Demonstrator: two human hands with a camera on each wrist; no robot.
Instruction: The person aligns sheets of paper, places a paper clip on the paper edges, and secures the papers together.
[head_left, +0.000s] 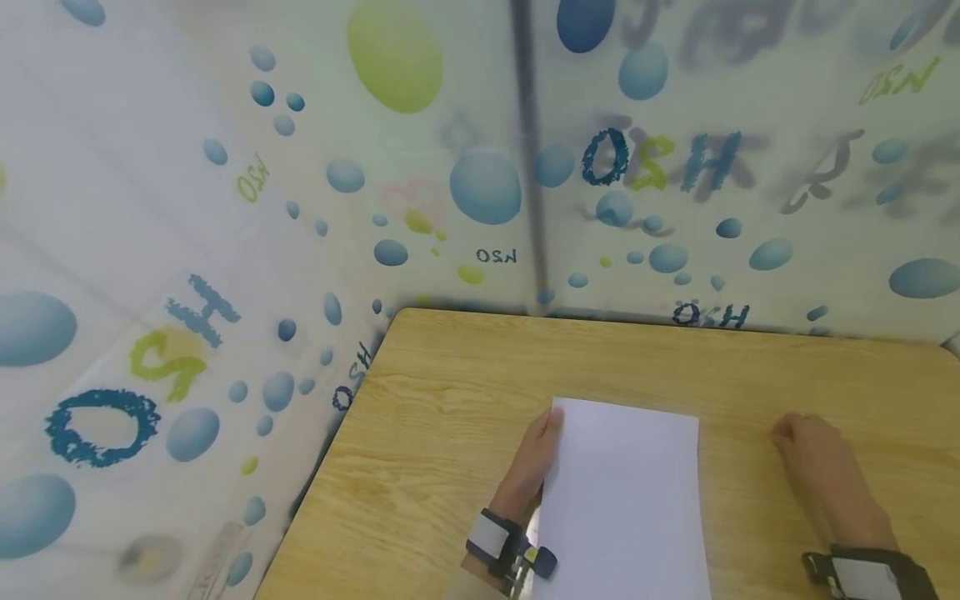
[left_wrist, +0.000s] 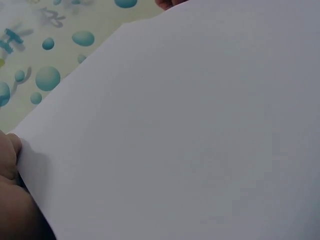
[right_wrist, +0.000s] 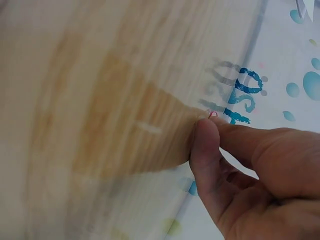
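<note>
A white sheet of paper (head_left: 626, 500) stands tilted over the near part of the wooden table in the head view. My left hand (head_left: 536, 458) grips its left edge near the upper corner, thumb on the front and the other fingers hidden behind. The paper (left_wrist: 170, 125) fills most of the left wrist view, with the left thumb (left_wrist: 12, 155) at its edge. To the right of the paper, my right hand (head_left: 821, 467) is above the table. Its thumb and index finger pinch a tiny white-and-pink piece (right_wrist: 213, 114), mostly covered by the fingertips; I cannot tell its kind.
The wooden table (head_left: 450, 375) reaches back to a pale wall covering (head_left: 300, 275) with blue and green bubbles and H2O lettering. This covering encloses the left side and the back. Both wrists wear dark straps, on the left (head_left: 491, 537) and right (head_left: 862, 575).
</note>
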